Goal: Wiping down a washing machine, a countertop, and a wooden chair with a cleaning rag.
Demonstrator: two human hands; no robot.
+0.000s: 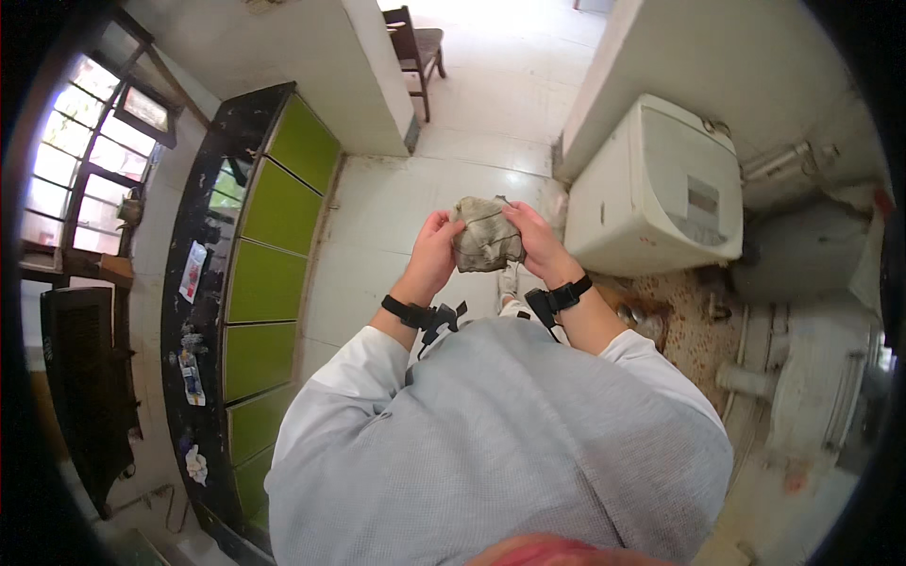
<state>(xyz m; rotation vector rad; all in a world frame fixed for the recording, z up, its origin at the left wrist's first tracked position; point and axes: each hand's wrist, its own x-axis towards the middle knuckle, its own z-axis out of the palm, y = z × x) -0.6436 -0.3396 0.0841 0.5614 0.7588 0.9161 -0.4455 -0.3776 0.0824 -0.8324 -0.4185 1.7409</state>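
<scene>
A crumpled, folded grey-beige cloth with dark edges is held up in front of my body. My left hand grips its left side, thumb on top. On the opposite side my right hand pinches the upper right edge between thumb and fingers. Both wrists wear black straps with small black devices. Beneath the cloth are the pale floor tiles and part of my foot.
To the left runs a black countertop over green cabinet doors, with packets and crumpled tissue on it. A white washing machine stands at the right. A dark wooden chair is beyond the doorway.
</scene>
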